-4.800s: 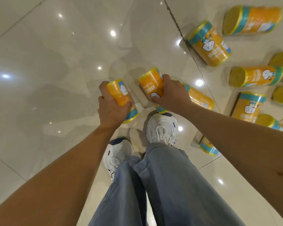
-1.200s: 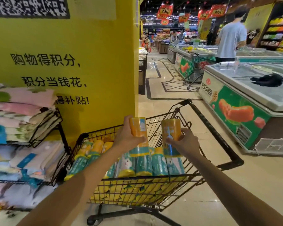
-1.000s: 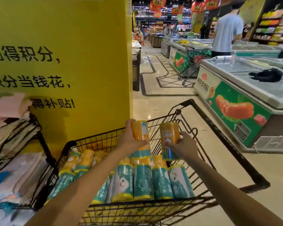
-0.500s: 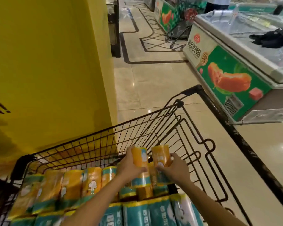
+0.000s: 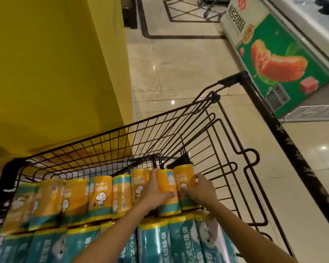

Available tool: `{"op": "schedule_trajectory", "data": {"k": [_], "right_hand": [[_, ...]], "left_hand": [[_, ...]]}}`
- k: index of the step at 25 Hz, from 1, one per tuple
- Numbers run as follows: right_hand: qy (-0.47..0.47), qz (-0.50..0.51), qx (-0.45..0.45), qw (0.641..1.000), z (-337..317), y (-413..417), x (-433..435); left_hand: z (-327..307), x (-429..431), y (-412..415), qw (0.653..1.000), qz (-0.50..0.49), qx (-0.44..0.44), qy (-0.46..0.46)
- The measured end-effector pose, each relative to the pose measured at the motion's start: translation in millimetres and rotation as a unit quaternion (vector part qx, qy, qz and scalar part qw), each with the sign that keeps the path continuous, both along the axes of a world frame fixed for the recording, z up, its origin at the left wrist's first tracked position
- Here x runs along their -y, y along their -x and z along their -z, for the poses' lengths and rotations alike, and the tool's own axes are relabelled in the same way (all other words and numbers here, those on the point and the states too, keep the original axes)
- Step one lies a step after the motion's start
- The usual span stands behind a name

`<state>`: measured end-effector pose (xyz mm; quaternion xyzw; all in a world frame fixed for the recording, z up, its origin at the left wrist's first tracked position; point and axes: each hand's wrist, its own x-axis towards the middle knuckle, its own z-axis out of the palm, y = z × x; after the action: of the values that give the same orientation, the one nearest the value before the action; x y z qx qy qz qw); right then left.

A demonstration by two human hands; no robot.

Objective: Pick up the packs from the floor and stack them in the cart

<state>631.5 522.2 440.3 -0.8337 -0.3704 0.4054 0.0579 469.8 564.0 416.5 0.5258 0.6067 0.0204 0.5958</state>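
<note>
Cart (image 5: 198, 111): black wire, standing between a yellow pillar (image 5: 55, 73) and a freezer (image 5: 283, 63). Contents: upper row of packs (image 5: 101, 194), orange ends away from the person, side by side across the basket; lower row of packs (image 5: 179, 240), teal, nearer the person. Left hand (image 5: 154, 194): fingers wrapped round the left pack (image 5: 167, 183), which sits just beside the last pack of the upper row. Right hand (image 5: 199, 190): grasping the right pack (image 5: 184, 177), which touches the left pack at the row's right end, near the cart's side wall. Status: both packs look seated in the row but neither is let go, so this pair is judged almost placed. Remaining: the floor (image 5: 179, 63) shows no packs in this view, so what is left cannot be counted here. Several seconds ago many lay scattered on the tiles, so further trips are likely. Change: half a second ago both packs were held above the row; now they are lowered into line with it.
</note>
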Motion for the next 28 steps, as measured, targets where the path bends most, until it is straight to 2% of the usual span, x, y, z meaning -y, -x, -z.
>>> {"op": "schedule_trajectory", "data": {"k": [5, 14, 18, 24, 28], "right_hand": [[0.028, -0.028, -0.008, 0.999, 2, -2, 2], [0.03, -0.019, -0.042, 0.998, 0, -5, 5], [0.016, -0.051, -0.025, 0.998, -6, -10, 6], [-0.047, -0.135, 0.06, 0.988, -38, 0, 5], [-0.122, -0.154, 0.149, 0.969, -78, 9, 14]], "left_hand": [[1, 4, -2, 1.0, -0.007, 0.003, -0.01], [-3, 10, 3, 1.0, -0.024, 0.017, -0.008], [-14, 4, 12, 0.999, -0.024, -0.017, -0.042], [-56, -10, 17, 0.962, 0.117, -0.155, -0.192], [-100, -21, 9, 0.902, 0.257, -0.204, -0.28]]}}
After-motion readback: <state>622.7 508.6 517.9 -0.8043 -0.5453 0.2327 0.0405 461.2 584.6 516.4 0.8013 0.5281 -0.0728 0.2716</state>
